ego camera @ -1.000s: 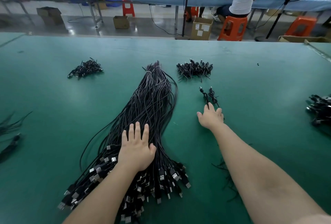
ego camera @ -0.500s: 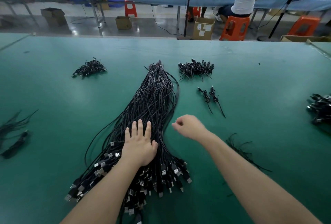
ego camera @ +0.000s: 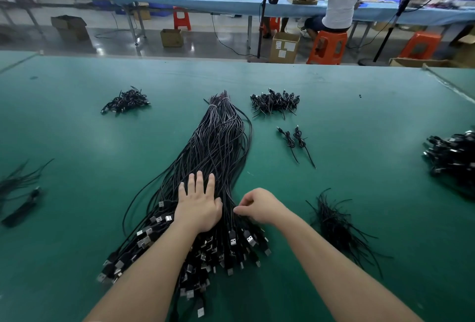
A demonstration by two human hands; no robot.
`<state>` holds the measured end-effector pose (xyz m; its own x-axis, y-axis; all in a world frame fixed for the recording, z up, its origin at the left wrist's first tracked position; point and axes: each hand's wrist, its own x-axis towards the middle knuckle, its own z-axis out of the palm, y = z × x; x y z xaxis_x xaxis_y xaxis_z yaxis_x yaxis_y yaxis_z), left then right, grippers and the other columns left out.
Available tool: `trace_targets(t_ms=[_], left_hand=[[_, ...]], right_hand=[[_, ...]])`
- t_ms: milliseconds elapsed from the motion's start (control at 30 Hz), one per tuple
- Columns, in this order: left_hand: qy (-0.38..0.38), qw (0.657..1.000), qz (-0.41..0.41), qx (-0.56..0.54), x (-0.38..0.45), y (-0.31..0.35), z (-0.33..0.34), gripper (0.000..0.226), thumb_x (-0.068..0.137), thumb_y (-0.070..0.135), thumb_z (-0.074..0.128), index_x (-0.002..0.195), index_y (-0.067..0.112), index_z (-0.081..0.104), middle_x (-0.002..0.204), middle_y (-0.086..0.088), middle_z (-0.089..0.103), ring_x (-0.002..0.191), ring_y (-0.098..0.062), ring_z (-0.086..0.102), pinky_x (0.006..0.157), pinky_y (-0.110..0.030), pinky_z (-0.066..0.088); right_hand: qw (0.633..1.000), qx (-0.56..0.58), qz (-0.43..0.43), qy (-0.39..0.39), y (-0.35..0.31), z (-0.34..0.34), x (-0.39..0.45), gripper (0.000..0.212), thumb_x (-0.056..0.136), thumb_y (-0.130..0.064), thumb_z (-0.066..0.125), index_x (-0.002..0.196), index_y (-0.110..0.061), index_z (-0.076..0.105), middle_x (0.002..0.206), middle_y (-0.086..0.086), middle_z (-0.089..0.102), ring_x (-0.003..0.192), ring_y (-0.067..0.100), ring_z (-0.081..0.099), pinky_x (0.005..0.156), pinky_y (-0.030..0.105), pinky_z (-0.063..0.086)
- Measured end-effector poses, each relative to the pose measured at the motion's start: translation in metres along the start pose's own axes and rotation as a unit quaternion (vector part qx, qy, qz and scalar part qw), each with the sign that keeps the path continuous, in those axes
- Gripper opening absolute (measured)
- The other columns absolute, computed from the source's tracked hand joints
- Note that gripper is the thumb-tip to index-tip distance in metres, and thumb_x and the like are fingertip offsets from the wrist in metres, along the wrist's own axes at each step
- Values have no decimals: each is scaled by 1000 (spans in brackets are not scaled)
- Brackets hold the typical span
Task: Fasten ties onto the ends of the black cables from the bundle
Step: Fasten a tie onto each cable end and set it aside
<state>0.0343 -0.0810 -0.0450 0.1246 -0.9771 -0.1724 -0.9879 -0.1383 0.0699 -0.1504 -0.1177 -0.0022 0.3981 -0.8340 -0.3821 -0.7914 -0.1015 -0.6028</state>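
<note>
Pressing the bundle point(ego camera: 218, 146), left hand point(ego camera: 198, 206) flat.

We see our two forearms bare from the bottom edge of the view up to the wrists, with no sleeve on either. Our left hand point(ego camera: 199, 208) and right hand point(ego camera: 259, 206) wear no gloves, rings, watch or bands. The fingers point(ego camera: 197, 180) carry short, unpainted nails.

Left hand point(ego camera: 199, 209) flat on cable bundle point(ego camera: 218, 146), fingers point(ego camera: 196, 180) straight. Right hand point(ego camera: 259, 206) curled, fingertips point(ego camera: 237, 210) touching cables beside it. Ties point(ego camera: 334, 224) right, on table point(ego camera: 359, 121).
</note>
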Motion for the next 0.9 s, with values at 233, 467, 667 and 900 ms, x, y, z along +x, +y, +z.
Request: trace_targets(t_ms=[233,467,667,900], left_hand=[[-8,1000,0,-2,-2,1,-3,70,102,46,15,159,18,-16,167,-16,-16,154,-33,-16,123,-56,-4],[-5,1000,-2,3,-2,1,-2,69,103,46,13,159,18,-16,167,-16,-16,154,-34,-16,123,-56,-4],[-7,1000,-6,-2,1,0,1,70,101,48,12,158,20,-19,166,-14,-18,153,-33,-18,123,-56,-7],[-14,1000,-6,-4,0,-1,-1,70,103,49,13,158,20,-17,167,-14,-18,153,-33,-18,123,-56,-7]], right_hand=[[998,23,24,50,-1,-1,-12,25,96,-37,64,77,-23,70,68,-6,68,59,14,59,62,26,51],[995,44,21,81,2,6,-24,22,105,-35,45,105,-19,61,78,-4,61,56,11,50,51,24,40],[997,-11,9,82,14,17,-37,23,104,-33,46,100,-20,65,75,-4,61,63,15,52,65,34,51],[994,-57,8,95,24,38,-52,41,101,-38,42,63,-21,38,56,-5,42,52,14,37,49,30,29]])
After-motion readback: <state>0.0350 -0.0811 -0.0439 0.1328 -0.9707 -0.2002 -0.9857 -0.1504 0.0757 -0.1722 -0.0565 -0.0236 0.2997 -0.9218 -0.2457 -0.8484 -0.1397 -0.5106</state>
